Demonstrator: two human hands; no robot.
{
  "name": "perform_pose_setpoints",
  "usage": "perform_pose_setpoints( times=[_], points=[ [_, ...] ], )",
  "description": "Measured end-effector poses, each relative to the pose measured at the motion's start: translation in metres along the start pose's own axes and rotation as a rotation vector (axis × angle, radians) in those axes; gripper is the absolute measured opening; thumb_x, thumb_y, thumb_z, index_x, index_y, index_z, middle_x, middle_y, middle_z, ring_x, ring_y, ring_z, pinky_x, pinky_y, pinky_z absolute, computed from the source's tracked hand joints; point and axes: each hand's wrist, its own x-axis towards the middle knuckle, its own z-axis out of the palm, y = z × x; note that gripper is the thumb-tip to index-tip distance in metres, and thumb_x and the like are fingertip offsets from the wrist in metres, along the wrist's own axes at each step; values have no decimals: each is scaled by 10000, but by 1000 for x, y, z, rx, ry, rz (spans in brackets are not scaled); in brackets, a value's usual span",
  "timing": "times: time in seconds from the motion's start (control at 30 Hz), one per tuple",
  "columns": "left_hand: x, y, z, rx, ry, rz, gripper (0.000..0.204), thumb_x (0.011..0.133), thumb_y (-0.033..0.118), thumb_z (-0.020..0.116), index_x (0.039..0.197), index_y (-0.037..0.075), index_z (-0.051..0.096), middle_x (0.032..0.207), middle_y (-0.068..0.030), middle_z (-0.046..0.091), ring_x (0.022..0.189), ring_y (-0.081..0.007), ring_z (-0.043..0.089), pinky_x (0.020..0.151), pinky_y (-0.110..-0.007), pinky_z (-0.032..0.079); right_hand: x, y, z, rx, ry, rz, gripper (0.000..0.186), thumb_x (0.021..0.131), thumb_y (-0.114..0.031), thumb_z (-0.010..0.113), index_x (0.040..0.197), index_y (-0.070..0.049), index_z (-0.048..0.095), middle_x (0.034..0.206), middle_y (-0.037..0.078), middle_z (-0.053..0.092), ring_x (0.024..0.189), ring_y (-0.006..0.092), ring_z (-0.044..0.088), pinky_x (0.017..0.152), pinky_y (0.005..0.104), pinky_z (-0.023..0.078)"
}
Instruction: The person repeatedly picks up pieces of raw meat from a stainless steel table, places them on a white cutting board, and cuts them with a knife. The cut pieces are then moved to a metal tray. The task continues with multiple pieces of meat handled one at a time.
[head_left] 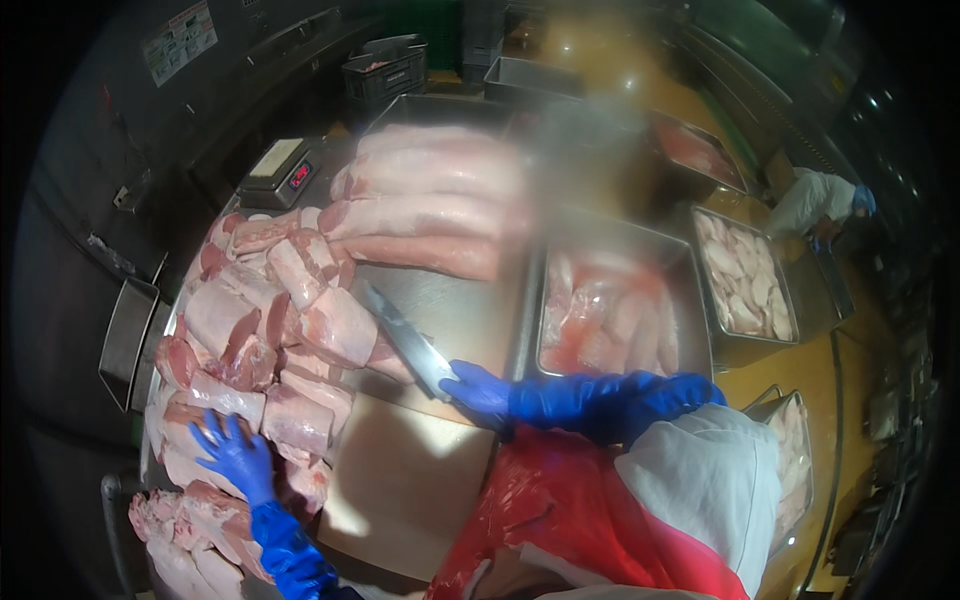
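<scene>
sitting at the far left, just beside the worktop (pixel 455 300), there's a metal pan (pixel 128 340). next over, my left grip (pixel 235 455) is open in its blue glove, fingers spread over one of the meat cuts (pixel 225 310), not wrapped around anything that i can see. those cuts, pink with pale fat, are heaped all up the left side, with a small scale (pixel 275 165) near the heap's far end. right of the heap, close to me, is a pale cutting board (pixel 400 480), half in shadow, and further off some long slabs of meat (pixel 430 170) lie side by side. then the knife (pixel 405 335): blade angled away and leftward, my right grip (pixel 478 388) closed on the handle near the board's far edge. my red apron (pixel 560 490) comes next, then past my sleeve a metal tub (pixel 697 300) of wet, reddish meat, another tub (pixel 755 341) of pale pieces, and a co-worker (pixel 810 205) in white, bending over.
</scene>
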Motion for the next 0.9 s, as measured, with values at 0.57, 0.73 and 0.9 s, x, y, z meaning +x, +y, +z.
perform_pose_setpoints(
  times=[0.57, 0.73, 0.9],
  points=[
    [-12, -4, 39, -790, -18, -626, 430, 957, 195, 648, 1335, 9, 561, 1201, -111, 637, 989, -230, 636, 911, -362, 517, 57, 32, -184, -219, 287, -127, 304, 1003, -288, 603, 1115, -6, 594, 918, 107, 617, 845, 211, 609, 773, 361, 503],
    [-30, 254, -41, -1522, -913, -352, 535, 973, 155, 635, 1452, 0, 454, 1398, -105, 543, 1284, -207, 521, 1093, -347, 414, 258, 17, -325, -561, 510, -529, 377, 979, -357, 588, 966, 19, 602, 857, 215, 612, 772, 335, 609, 752, 450, 487],
    [5, 382, 16, -2032, -1135, -647, 635, 973, 233, 648, 1506, 21, 375, 1393, -133, 562, 1314, -246, 517, 1090, -372, 424, 339, -33, -351, -403, 281, -228, 419, 965, -382, 589, 1050, 17, 684, 948, 144, 694, 858, 240, 637, 809, 370, 488]
  ],
)
